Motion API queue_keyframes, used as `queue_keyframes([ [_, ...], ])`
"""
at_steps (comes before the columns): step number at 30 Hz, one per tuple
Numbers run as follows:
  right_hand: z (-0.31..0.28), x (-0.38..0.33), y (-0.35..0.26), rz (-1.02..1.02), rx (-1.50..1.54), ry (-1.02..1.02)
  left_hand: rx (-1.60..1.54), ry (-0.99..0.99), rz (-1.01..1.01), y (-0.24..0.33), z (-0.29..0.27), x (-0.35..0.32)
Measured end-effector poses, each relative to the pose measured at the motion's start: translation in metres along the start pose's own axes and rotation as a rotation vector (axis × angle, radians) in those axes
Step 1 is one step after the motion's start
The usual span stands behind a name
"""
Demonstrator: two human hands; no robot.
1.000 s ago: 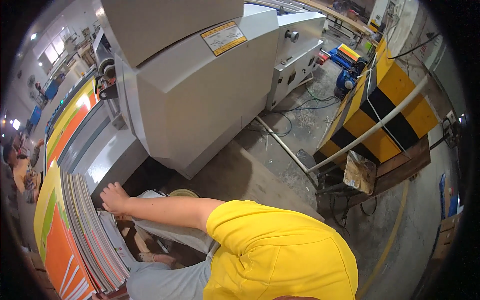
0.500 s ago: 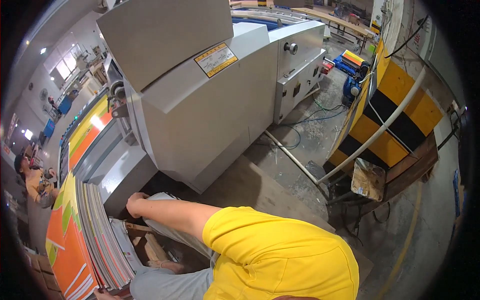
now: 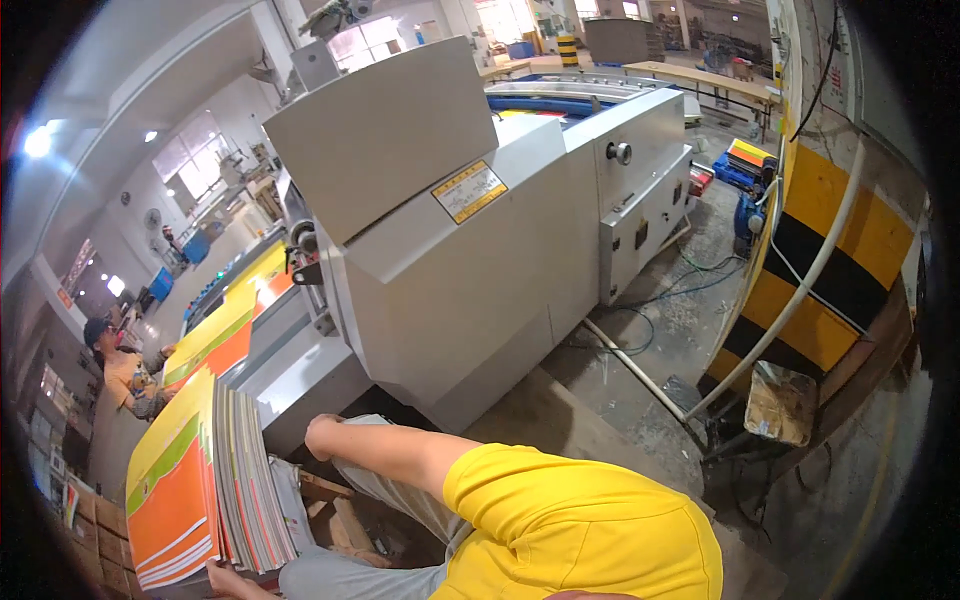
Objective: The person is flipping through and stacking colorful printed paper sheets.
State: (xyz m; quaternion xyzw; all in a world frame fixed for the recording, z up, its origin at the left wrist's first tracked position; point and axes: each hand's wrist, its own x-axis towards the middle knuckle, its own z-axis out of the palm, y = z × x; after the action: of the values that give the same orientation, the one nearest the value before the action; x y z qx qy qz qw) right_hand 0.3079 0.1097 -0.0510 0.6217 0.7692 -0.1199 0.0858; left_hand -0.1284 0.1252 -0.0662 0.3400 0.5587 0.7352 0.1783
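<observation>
A thick stack of printed sheets [image 3: 172,510], orange, green and yellow on top, stands at the lower left with its layered grey and white edges facing me. My left hand [image 3: 232,580] is at the stack's near corner, thumb over the edge of the upper sheets and fingers closed beneath, mostly hidden. My right hand [image 3: 324,437] rests by my bent, grey-trousered knee beside the machine, its fingers turned away from view. I see nothing held in it.
A large grey machine [image 3: 480,310] fills the middle, with a printed sheet [image 3: 215,345] on its feed bed at left. A co-worker [image 3: 130,370] stands across the stack. Wooden pallet pieces [image 3: 345,525] lie below. A striped pillar [image 3: 800,250], pipe [image 3: 650,375] and hoses are at right.
My view has tilted up and swung left, so the scene sits lower and further right. The co-worker's arms now reach toward the sheets. Both my hands keep their places.
</observation>
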Motion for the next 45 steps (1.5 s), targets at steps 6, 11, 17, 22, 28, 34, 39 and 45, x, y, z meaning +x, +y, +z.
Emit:
queue_keyframes([
  [6, -0.017, -0.019, -0.028, -0.083, -0.009, 0.068, 0.000, 0.076, -0.102, 0.061, 0.002, -0.063],
  [11, -0.027, -0.031, -0.036, -0.121, 0.007, 0.120, -0.111, 0.134, -0.066, 0.054, -0.004, -0.052],
  [17, -0.024, -0.030, -0.037, -0.139, 0.039, 0.100, -0.037, 0.092, -0.071, 0.065, 0.008, -0.065],
  [22, -0.026, -0.033, -0.045, -0.146, 0.026, 0.129, -0.066, 0.126, -0.102, 0.057, 0.003, -0.053],
  [28, -0.027, -0.033, -0.040, -0.117, 0.024, 0.121, 0.013, 0.051, -0.015, 0.058, 0.003, -0.057],
  [34, -0.022, -0.023, -0.042, -0.089, 0.026, 0.132, -0.055, 0.136, -0.097, 0.060, 0.006, -0.054],
  [39, -0.017, -0.009, -0.032, -0.079, 0.040, 0.122, -0.070, 0.073, -0.126, 0.056, 0.019, -0.058],
  [45, -0.027, -0.004, -0.050, -0.122, 0.034, 0.115, 0.437, 0.052, 0.227, 0.008, -0.024, 0.014],
])
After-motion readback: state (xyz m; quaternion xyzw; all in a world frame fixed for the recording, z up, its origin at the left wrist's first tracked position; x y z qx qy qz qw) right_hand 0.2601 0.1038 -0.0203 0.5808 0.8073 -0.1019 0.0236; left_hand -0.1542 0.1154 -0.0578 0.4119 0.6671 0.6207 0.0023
